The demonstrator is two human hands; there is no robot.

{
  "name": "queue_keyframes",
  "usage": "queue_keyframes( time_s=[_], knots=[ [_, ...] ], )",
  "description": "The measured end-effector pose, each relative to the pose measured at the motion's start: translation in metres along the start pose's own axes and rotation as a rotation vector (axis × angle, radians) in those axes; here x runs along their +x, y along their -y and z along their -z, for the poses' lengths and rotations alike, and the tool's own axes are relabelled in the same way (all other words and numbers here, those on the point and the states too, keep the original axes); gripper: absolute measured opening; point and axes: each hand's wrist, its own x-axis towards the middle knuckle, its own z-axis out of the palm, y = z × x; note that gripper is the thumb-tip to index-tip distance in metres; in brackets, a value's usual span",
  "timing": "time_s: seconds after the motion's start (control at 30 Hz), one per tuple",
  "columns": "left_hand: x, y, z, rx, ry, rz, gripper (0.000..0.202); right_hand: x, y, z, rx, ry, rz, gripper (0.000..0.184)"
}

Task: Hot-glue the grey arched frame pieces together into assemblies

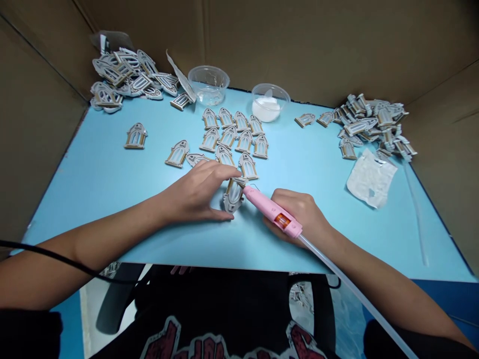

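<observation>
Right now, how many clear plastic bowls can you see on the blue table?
2. One bowl stands at the far edge of the table; the other, holding white material, stands to its right.

No legible text. Orange label (282,220) on the glue gun (266,204) gripped in the right hand (302,214): too small to read. Below the grip, red lettering (204,346) on the dark shirt (220,304): cut off, unreadable.

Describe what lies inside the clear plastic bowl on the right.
The clear plastic bowl holds a white mass at its bottom; anything beneath that mass cannot be seen.
</observation>
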Motion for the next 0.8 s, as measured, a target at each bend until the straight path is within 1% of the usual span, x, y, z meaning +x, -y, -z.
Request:
queue_keyframes(
  time_s=[0.13, 0.23, 0.43, 0.8],
  knots=[
    [0.0007, -0.0016, -0.0013, -0.007, -0.019, 0.002, 0.076, 0.0007, 0.0008, 0.0, -0.013, 0.005, 0.001, 0.026],
    [0.0009, -0.0024, -0.0013, 0.003, -0.011, 0.0, 0.074, 0.0003, 0.0009, -0.0003, -0.016, -0.01, 0.011, 0.026],
    [-0.0001, -0.0012, 0.0009, 0.042, -0.019, 0.021, 0.074, -0.0008, -0.0007, -0.0004, -0.023, 0.003, -0.01, 0.023],
    [0.0003, -0.001, 0.0008, 0.052, -0.025, 0.007, 0.072, -0.0012, 0.0021, 0.0022, -0.009, 0.001, -0.019, 0.023]
  ],
)
